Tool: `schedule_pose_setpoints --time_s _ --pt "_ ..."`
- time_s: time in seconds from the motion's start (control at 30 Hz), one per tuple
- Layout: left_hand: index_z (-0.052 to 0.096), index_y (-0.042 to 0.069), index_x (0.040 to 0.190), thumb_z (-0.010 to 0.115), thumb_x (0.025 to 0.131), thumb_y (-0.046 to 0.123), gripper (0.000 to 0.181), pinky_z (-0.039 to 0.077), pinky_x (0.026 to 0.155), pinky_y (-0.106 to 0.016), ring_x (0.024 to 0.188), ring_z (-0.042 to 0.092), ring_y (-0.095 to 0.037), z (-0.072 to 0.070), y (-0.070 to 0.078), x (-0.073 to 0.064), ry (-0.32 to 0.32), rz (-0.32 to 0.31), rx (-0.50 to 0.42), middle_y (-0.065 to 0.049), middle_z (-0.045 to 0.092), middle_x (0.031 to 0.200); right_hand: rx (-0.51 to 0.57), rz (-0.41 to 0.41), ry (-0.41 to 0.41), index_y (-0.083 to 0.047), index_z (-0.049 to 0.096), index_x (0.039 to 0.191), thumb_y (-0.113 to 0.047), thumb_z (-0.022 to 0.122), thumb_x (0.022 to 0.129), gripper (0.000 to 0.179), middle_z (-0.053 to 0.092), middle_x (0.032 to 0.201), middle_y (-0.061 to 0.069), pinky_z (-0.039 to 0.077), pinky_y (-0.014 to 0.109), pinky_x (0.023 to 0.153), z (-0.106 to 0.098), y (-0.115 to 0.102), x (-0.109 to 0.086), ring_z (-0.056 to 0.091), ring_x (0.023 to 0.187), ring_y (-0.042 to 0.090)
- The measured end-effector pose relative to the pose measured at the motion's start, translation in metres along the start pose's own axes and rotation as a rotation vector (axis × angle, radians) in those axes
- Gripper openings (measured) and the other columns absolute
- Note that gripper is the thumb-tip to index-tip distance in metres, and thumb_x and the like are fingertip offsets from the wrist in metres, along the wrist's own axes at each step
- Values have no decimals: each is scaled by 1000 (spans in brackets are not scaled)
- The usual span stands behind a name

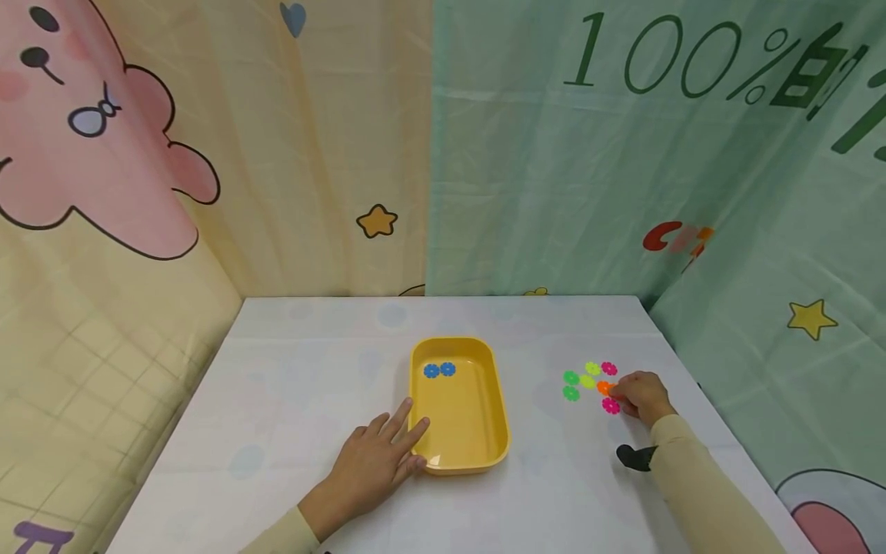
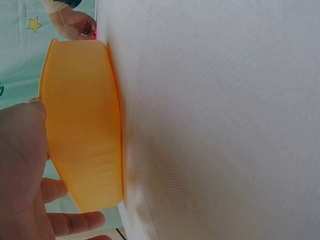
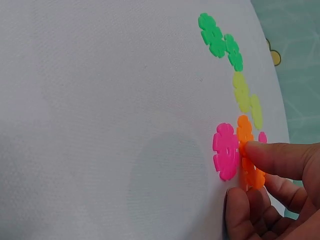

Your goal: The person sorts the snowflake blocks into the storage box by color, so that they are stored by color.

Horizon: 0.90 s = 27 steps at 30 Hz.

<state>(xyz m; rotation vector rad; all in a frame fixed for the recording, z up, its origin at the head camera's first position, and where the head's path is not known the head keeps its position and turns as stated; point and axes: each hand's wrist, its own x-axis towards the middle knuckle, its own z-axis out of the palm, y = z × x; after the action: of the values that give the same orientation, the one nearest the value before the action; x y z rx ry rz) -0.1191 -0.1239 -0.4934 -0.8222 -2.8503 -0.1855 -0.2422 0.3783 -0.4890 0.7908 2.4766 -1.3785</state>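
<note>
My left hand [image 1: 377,462] rests with spread fingers on the left rim of a yellow tray [image 1: 462,468]. From the left wrist view, the thumb and fingers touch the rim along the tray's outer wall [image 2: 82,125]. Two blue flower-shaped plastic discs [image 1: 439,370] lie side by side near the tray's far left corner. Over on the right, my right hand [image 1: 642,396] pinches an orange flower-shaped disc [image 3: 253,176] between thumb and fingers. Another orange disc [image 3: 244,129] is right at the thumb tip, and a pink disc [image 3: 226,152] lies beside it.
Two green discs [image 1: 571,385], two yellow-green discs [image 1: 590,375] and a far pink disc [image 1: 609,368] lie in the same cluster on the white table [image 1: 311,369]. A black strap end [image 1: 633,458] hangs from the right wrist. Printed curtains [image 1: 540,192] stand behind the table.
</note>
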Motion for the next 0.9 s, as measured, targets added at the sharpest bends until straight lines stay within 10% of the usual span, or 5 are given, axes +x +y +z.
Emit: schedule_pose_setpoints --time_s 0.9 --pt "48 29 153 43 104 58 57 52 82 -47 121 60 -33 0 -1 -1 27 15 12 -11 37 163 264 66 4 8 47 143 -17 59 102 50 63 93 5 57 23 71 -3 -16 -8 62 75 16"
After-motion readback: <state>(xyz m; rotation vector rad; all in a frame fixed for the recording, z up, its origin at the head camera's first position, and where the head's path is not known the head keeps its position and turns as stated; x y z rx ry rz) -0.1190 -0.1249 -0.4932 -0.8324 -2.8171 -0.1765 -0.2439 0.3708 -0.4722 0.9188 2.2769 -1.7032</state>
